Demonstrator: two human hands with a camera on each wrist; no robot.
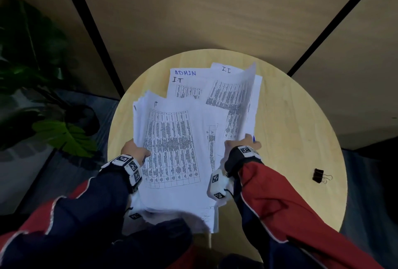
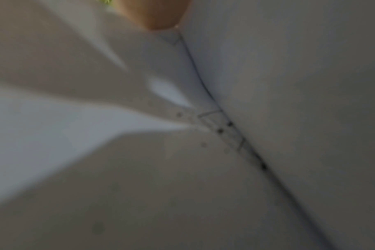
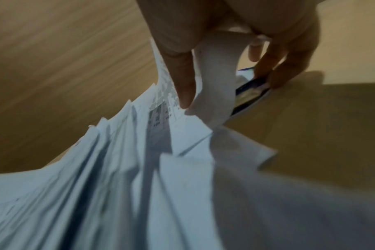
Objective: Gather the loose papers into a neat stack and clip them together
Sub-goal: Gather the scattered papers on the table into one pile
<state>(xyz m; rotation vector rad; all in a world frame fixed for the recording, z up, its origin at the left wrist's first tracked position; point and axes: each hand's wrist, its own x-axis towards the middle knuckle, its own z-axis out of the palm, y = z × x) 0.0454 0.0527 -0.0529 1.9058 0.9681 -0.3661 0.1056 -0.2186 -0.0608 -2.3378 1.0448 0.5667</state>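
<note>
A messy pile of printed white papers (image 1: 172, 139) lies fanned over the round wooden table (image 1: 290, 118). My left hand (image 1: 135, 152) grips the pile's left edge, thumb on top. My right hand (image 1: 241, 143) pinches the lower end of a lifted, curling sheet (image 1: 241, 100) at the pile's right side. The right wrist view shows that hand (image 3: 214, 71) with the sheet (image 3: 216, 76) bent between thumb and fingers, above the fanned papers (image 3: 118, 186). Blurred paper (image 2: 268, 118) fills the left wrist view, with a fingertip (image 2: 156, 15) at the top. A black binder clip (image 1: 319, 175) lies alone on the table's right.
Behind the table stands a wooden wall with black joints (image 1: 215, 10). A leafy green plant (image 1: 64, 135) sits on the floor to the left. The table's near edge is by my body, with grey floor (image 1: 366, 193) to the right.
</note>
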